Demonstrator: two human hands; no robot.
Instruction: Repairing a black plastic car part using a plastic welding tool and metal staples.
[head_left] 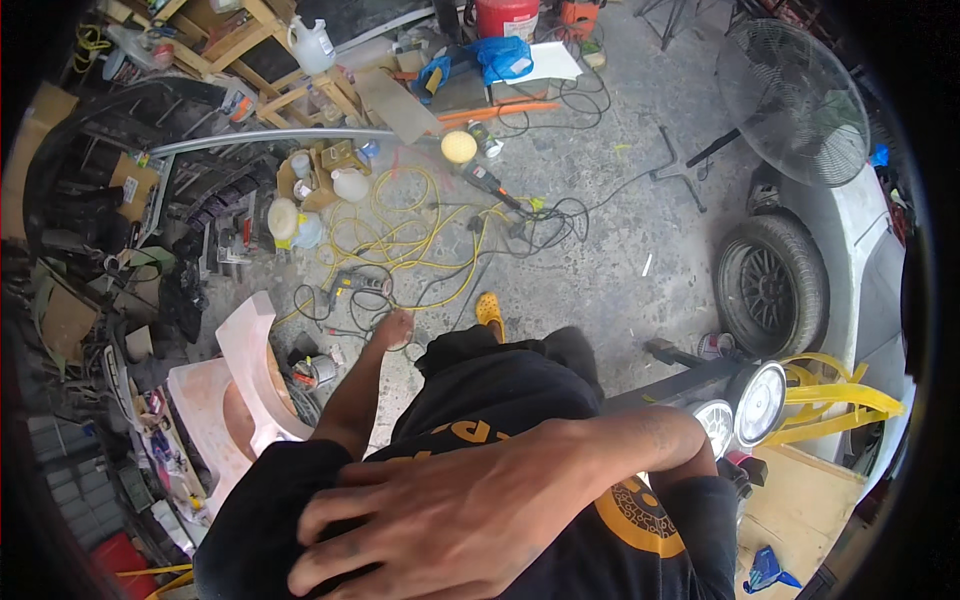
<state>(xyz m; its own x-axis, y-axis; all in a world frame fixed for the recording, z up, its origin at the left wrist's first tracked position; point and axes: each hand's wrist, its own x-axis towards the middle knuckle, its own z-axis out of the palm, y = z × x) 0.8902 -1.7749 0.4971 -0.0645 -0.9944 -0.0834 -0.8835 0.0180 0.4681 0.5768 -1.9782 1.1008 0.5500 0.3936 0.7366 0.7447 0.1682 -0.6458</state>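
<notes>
My right hand (pixel 430 510) lies across my chest. Its spread, slightly bent fingers rest on the black sleeve (pixel 265 500) by my left shoulder, and nothing shows in the grip. Lower down, my left hand (pixel 397 327) hangs at the end of its stretched arm with the fingers curled closed. What it holds, if anything, is too small to make out. Around that hand on the floor are a power tool (pixel 362 287) with a dark cord and a tangled yellow hose (pixel 405 240).
A pale curved body panel (pixel 245 350) stands at the left. Further off lie a polisher with a yellow pad (pixel 459 147), plastic jugs (pixel 350 185) and cords. To the right are a wheel (pixel 770 280), a car body (pixel 860 220), round lamps (pixel 760 402) and a big fan (pixel 795 100).
</notes>
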